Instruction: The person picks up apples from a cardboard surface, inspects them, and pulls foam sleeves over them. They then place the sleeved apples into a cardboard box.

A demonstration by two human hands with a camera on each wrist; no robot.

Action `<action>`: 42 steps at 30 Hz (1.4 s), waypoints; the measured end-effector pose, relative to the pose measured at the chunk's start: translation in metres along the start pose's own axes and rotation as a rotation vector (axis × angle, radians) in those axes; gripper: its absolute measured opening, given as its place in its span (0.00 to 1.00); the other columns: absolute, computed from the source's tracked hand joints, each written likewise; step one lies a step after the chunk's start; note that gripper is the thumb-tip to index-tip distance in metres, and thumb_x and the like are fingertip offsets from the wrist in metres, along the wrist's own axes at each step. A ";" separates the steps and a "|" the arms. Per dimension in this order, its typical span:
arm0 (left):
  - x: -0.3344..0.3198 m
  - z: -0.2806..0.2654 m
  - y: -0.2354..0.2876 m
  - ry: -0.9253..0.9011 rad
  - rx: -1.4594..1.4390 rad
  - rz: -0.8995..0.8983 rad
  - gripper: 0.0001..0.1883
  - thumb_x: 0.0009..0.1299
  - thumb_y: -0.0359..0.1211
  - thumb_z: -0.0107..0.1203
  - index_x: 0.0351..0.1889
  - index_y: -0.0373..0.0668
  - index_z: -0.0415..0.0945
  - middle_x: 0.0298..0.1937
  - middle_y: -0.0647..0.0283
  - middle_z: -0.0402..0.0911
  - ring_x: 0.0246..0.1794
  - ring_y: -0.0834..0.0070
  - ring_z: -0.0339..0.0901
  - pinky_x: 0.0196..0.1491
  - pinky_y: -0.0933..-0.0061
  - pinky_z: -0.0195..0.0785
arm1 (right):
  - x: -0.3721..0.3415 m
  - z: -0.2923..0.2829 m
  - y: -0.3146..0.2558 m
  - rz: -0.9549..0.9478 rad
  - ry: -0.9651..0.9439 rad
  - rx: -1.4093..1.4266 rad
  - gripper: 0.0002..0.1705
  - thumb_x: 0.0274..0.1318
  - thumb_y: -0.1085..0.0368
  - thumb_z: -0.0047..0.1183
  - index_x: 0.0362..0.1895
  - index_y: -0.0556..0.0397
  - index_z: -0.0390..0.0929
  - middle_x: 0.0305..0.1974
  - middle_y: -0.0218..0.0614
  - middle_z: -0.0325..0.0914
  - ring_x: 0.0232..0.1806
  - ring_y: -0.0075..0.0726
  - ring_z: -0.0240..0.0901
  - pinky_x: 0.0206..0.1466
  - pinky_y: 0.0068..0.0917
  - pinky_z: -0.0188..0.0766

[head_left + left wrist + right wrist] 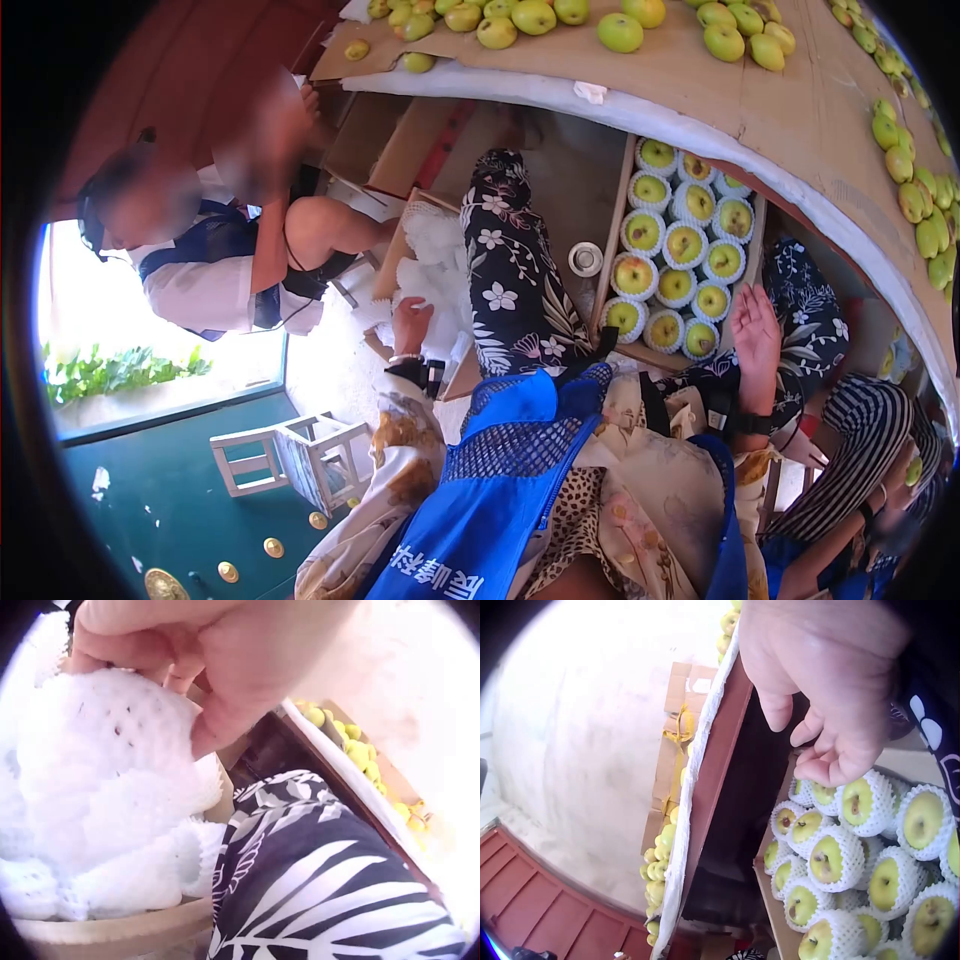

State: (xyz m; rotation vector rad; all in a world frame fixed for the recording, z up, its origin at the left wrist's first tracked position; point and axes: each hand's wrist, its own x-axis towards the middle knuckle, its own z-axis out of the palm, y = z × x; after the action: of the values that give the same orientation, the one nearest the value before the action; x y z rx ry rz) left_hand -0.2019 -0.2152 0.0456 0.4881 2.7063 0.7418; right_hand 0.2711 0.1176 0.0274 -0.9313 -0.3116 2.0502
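Note:
White foam nets (pixel 440 262) fill a carton left of the knee in the head view. My left hand (pixel 411 325) is at their near edge; in the left wrist view the hand (pixel 202 660) has its fingers and thumb round a foam net (pixel 112 727). Rows of apples in foam nets (pixel 685 245) lie in a box to the right. Beside that box's near right corner is my right hand (pixel 756 330), holding nothing; the right wrist view shows the hand (pixel 832 697) above the netted apples (pixel 836 859), fingers loosely bent.
A cardboard-covered table (pixel 700 90) with loose apples (pixel 620 33) curves across the top and right. One person (pixel 200 270) sits at the left, another in striped trousers (pixel 850 440) at the lower right. A round metal lid (pixel 585 259) lies between knee and apple box. A white stool (pixel 300 462) stands lower left.

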 end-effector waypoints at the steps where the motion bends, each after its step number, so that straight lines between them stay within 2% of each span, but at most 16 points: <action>1: 0.000 -0.005 -0.005 -0.033 0.073 -0.013 0.15 0.55 0.33 0.60 0.39 0.40 0.72 0.24 0.62 0.76 0.25 0.75 0.71 0.29 0.74 0.64 | 0.002 0.003 0.000 0.001 -0.010 0.003 0.17 0.59 0.65 0.46 0.53 0.53 0.66 0.54 0.41 0.68 0.50 0.33 0.67 0.48 0.26 0.67; 2: 0.003 -0.007 -0.008 -0.025 0.075 -0.014 0.15 0.55 0.33 0.60 0.39 0.40 0.72 0.24 0.62 0.76 0.25 0.75 0.71 0.29 0.74 0.64 | 0.002 0.004 0.001 -0.002 -0.017 0.004 0.17 0.59 0.65 0.46 0.53 0.53 0.66 0.53 0.41 0.68 0.50 0.32 0.68 0.48 0.25 0.67; 4: 0.002 -0.011 0.003 0.113 -0.292 0.103 0.10 0.60 0.28 0.56 0.38 0.41 0.71 0.26 0.69 0.74 0.25 0.83 0.68 0.27 0.80 0.61 | 0.001 0.008 0.004 0.001 -0.032 0.005 0.17 0.59 0.65 0.47 0.53 0.53 0.66 0.53 0.40 0.68 0.49 0.32 0.68 0.47 0.25 0.67; 5: 0.000 -0.013 0.015 0.063 -0.410 0.137 0.07 0.62 0.24 0.52 0.37 0.41 0.69 0.26 0.70 0.72 0.24 0.84 0.67 0.27 0.82 0.59 | 0.002 0.011 0.006 0.001 -0.043 -0.009 0.17 0.59 0.65 0.46 0.53 0.53 0.66 0.52 0.40 0.69 0.49 0.31 0.68 0.47 0.24 0.67; 8: 0.007 0.000 0.013 0.141 -0.455 0.136 0.08 0.62 0.24 0.52 0.38 0.41 0.68 0.28 0.68 0.73 0.25 0.83 0.67 0.27 0.83 0.59 | 0.000 0.018 0.009 -0.005 -0.033 -0.043 0.17 0.59 0.65 0.46 0.53 0.54 0.67 0.52 0.39 0.69 0.47 0.30 0.69 0.46 0.23 0.67; 10: -0.011 -0.015 0.060 -0.017 -0.624 0.037 0.10 0.61 0.22 0.51 0.41 0.41 0.68 0.32 0.66 0.75 0.29 0.81 0.71 0.31 0.82 0.65 | -0.002 0.015 0.008 0.001 -0.080 -0.056 0.16 0.59 0.65 0.46 0.52 0.54 0.67 0.51 0.39 0.70 0.45 0.29 0.70 0.45 0.22 0.67; 12: -0.026 -0.021 0.107 -0.293 -1.052 -0.125 0.13 0.61 0.21 0.52 0.43 0.42 0.68 0.36 0.65 0.76 0.35 0.80 0.73 0.39 0.80 0.67 | -0.003 0.021 0.010 -0.022 -0.073 -0.132 0.16 0.59 0.66 0.47 0.52 0.54 0.68 0.51 0.40 0.70 0.44 0.29 0.71 0.45 0.21 0.67; 15: -0.049 -0.014 0.172 -0.456 -1.183 0.049 0.14 0.61 0.19 0.52 0.43 0.42 0.68 0.38 0.65 0.76 0.38 0.78 0.74 0.43 0.78 0.69 | -0.010 0.050 0.019 -0.055 -0.129 -0.339 0.14 0.57 0.69 0.48 0.49 0.55 0.70 0.46 0.37 0.72 0.41 0.26 0.71 0.41 0.19 0.67; 20: -0.086 0.051 0.258 -0.661 -1.245 0.219 0.18 0.59 0.18 0.54 0.46 0.42 0.65 0.40 0.66 0.75 0.39 0.80 0.74 0.44 0.79 0.69 | -0.047 0.128 0.053 -0.267 -0.551 -0.559 0.15 0.47 0.74 0.57 0.42 0.55 0.73 0.40 0.32 0.74 0.40 0.25 0.71 0.39 0.21 0.70; 22: -0.105 0.072 0.287 -0.699 -1.147 0.327 0.17 0.60 0.18 0.53 0.45 0.42 0.65 0.40 0.66 0.75 0.39 0.80 0.73 0.44 0.80 0.68 | -0.063 0.160 0.033 -0.691 -0.581 -1.072 0.18 0.41 0.72 0.62 0.40 0.57 0.72 0.40 0.33 0.73 0.39 0.24 0.70 0.38 0.21 0.69; 24: -0.121 0.086 0.298 -0.751 -1.074 0.375 0.15 0.63 0.21 0.52 0.47 0.41 0.65 0.41 0.67 0.74 0.41 0.81 0.71 0.45 0.80 0.66 | -0.060 0.164 0.033 -0.707 -0.475 -1.085 0.19 0.39 0.71 0.63 0.39 0.57 0.72 0.40 0.33 0.73 0.39 0.24 0.70 0.37 0.21 0.69; 27: -0.138 0.091 0.310 -1.017 -1.314 0.105 0.12 0.68 0.26 0.48 0.49 0.40 0.66 0.44 0.68 0.71 0.45 0.84 0.67 0.47 0.82 0.62 | -0.056 0.153 0.039 -0.642 -0.324 -0.945 0.21 0.37 0.71 0.64 0.39 0.57 0.71 0.39 0.34 0.73 0.38 0.24 0.70 0.37 0.21 0.69; 28: -0.140 0.094 0.309 -1.025 -1.318 0.097 0.12 0.68 0.26 0.48 0.49 0.40 0.66 0.44 0.68 0.71 0.45 0.84 0.67 0.47 0.82 0.62 | -0.056 0.148 0.041 -0.558 -0.275 -0.799 0.21 0.37 0.70 0.64 0.39 0.57 0.71 0.39 0.34 0.73 0.37 0.23 0.70 0.37 0.21 0.69; 30: -0.139 0.097 0.304 -0.891 -1.177 0.349 0.11 0.68 0.26 0.48 0.48 0.40 0.67 0.43 0.69 0.72 0.43 0.85 0.68 0.46 0.83 0.61 | -0.054 0.142 0.046 -0.531 -0.273 -0.777 0.20 0.38 0.71 0.63 0.39 0.57 0.70 0.37 0.34 0.74 0.35 0.23 0.71 0.37 0.20 0.70; 33: -0.137 0.096 0.298 -0.873 -1.125 0.439 0.11 0.67 0.25 0.49 0.48 0.40 0.67 0.41 0.69 0.72 0.41 0.86 0.68 0.45 0.83 0.62 | -0.053 0.143 0.052 -0.493 -0.277 -0.813 0.18 0.41 0.71 0.62 0.39 0.58 0.70 0.35 0.34 0.75 0.33 0.23 0.73 0.36 0.20 0.70; 42: -0.137 0.094 0.295 -0.902 -1.041 0.438 0.17 0.65 0.23 0.51 0.52 0.41 0.63 0.38 0.69 0.72 0.40 0.86 0.69 0.44 0.82 0.63 | -0.057 0.140 0.047 -0.486 -0.252 -0.901 0.06 0.50 0.70 0.54 0.33 0.59 0.73 0.27 0.31 0.76 0.31 0.18 0.73 0.26 0.17 0.67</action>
State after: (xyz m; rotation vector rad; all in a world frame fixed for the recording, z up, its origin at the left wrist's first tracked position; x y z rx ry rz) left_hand 0.0273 0.0107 0.1513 0.8422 1.1664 1.4355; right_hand 0.1647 0.0593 0.1287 -0.9575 -1.5233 1.5354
